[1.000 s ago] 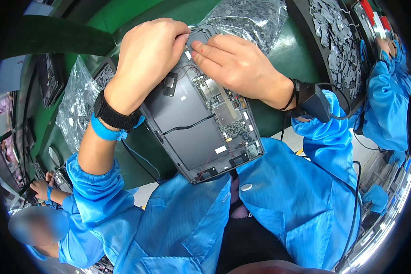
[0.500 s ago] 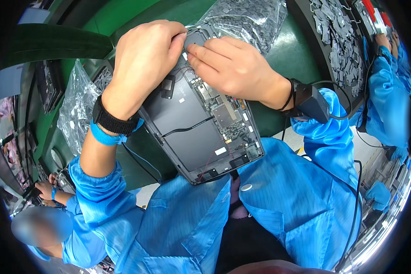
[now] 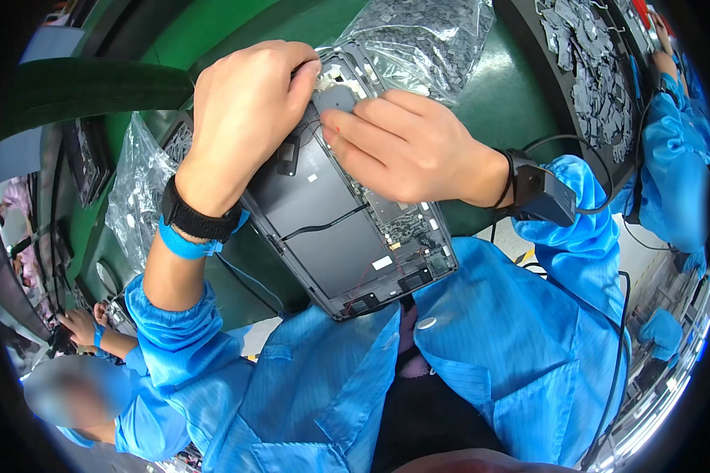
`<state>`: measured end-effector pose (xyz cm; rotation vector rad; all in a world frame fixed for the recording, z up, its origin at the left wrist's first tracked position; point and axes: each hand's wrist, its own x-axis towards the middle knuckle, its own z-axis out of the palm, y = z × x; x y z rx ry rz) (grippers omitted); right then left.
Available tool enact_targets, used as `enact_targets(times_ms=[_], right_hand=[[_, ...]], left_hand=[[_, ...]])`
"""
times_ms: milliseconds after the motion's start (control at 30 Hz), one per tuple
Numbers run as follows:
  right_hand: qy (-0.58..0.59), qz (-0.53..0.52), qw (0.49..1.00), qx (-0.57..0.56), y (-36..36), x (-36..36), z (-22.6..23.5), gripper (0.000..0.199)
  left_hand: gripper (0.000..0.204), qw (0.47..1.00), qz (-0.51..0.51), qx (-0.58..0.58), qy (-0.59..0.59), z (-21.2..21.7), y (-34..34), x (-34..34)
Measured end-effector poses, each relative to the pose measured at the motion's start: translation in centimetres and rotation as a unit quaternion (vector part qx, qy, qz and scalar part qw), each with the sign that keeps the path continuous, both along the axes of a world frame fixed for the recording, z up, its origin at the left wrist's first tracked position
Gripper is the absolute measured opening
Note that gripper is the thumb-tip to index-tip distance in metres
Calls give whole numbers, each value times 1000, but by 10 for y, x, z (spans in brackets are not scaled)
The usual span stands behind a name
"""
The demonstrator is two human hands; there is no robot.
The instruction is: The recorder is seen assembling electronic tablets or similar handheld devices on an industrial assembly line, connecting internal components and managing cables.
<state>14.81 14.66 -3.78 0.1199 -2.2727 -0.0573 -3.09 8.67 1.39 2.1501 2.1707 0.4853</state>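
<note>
Laptop base (image 3: 347, 236), open, innards exposed, tilted against chest, long axis running from lower right up to far left. Left hand (image 3: 241, 118) clenched over far corner. Right hand (image 3: 406, 146) just beside, fingers (image 3: 355, 130) pinching small grey pad (image 3: 335, 98) onto same corner. Green counter (image 3: 513, 102) behind.

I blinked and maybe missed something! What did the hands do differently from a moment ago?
Very little changed. The right hand slid its fingertips slightly along the top edge of the opened dark grey tablet casing, and the left hand curled a bit tighter over that upper corner. Nothing was picked up or let go. The casing stays propped against the person's blue smock, and the clear plastic bag lies behind.
</note>
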Motion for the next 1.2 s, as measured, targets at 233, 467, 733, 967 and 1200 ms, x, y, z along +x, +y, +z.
enact_targets(times_ms=[233, 467, 733, 967, 1200], right_hand=[[25, -4, 1000, -11, -2, 7, -2, 15], [34, -19, 999, -6, 2, 5, -2, 12], [23, -10, 999, -21, 18, -6, -6, 12], [-14, -6, 996, -85, 20, -6, -7, 16], [-26, -6, 990, -138, 21, -8, -8, 16]], left_hand=[[15, 994, -38, 64, 86, -10, 3, 5], [15, 994, -43, 60, 87, -7, 1, 4], [23, 995, 44, -67, -64, 6, -7, -8], [21, 1000, -25, 1, -12, -5, -8, -10], [17, 999, -31, 4, -9, -6, -5, -7]])
